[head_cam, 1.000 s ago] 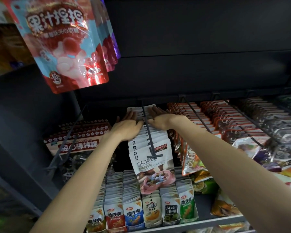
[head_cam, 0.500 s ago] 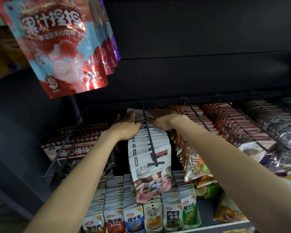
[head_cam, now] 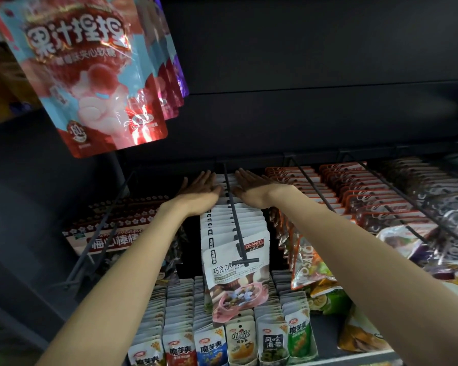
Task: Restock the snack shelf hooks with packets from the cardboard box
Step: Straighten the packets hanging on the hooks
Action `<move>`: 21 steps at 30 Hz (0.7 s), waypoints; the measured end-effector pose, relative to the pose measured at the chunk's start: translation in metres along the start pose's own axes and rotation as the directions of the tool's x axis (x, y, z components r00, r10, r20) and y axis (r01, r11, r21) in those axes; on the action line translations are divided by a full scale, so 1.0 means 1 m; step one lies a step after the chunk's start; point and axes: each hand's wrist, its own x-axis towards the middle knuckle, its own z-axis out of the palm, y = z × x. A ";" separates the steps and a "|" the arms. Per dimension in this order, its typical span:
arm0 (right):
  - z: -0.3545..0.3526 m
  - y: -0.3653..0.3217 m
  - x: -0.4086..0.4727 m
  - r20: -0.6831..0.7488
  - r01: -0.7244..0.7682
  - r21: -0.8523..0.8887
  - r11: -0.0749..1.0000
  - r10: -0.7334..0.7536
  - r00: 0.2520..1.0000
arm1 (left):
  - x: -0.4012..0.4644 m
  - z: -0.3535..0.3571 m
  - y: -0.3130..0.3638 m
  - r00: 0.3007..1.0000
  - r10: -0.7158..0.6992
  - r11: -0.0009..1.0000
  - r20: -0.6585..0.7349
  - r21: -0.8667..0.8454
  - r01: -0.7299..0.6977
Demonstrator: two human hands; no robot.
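Reaching into a dark snack shelf, we press our left hand (head_cam: 200,190) and right hand (head_cam: 254,190), fingers straight and flat, gripping nothing, onto the white packets (head_cam: 233,228) hanging along the centre hook (head_cam: 234,217), one hand on each side of it.

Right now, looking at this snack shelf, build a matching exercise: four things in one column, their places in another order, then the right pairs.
Things:
1. left hand
2. right hand
3. red sweet bag
4. orange packets

Places:
A. hanging at upper left
B. flat on the white packets, right of the hook
C. on the hook right of the white packets
D. flat on the white packets, left of the hook

Pairs: 1-D, 2-B, 3-A, 4-C
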 end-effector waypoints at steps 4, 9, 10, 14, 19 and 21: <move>0.001 0.001 0.003 0.007 -0.002 0.003 1.000 0.002 1.000 | 0.001 0.002 -0.001 1.000 -0.006 1.000 -0.003 0.000 0.006; -0.003 -0.001 -0.002 -0.014 0.006 -0.013 1.000 -0.006 1.000 | 0.000 0.000 -0.002 0.998 0.029 1.000 -0.055 0.002 -0.029; -0.007 -0.002 -0.008 -0.026 0.004 -0.004 1.000 -0.004 1.000 | -0.004 -0.003 -0.002 0.994 0.045 0.998 -0.103 -0.040 -0.049; -0.028 -0.007 -0.055 -0.229 0.043 0.181 0.982 -0.001 0.974 | -0.042 -0.010 0.001 0.900 0.028 0.850 -0.434 -0.463 -0.250; 0.021 -0.027 -0.149 -0.641 0.285 0.542 0.790 0.171 0.748 | -0.127 0.030 0.009 0.826 -0.116 0.388 -0.552 -0.790 -0.474; 0.058 -0.038 -0.170 -0.617 0.350 0.631 0.693 0.174 0.767 | -0.149 0.060 0.010 0.844 -0.163 0.262 -0.512 -0.847 -0.463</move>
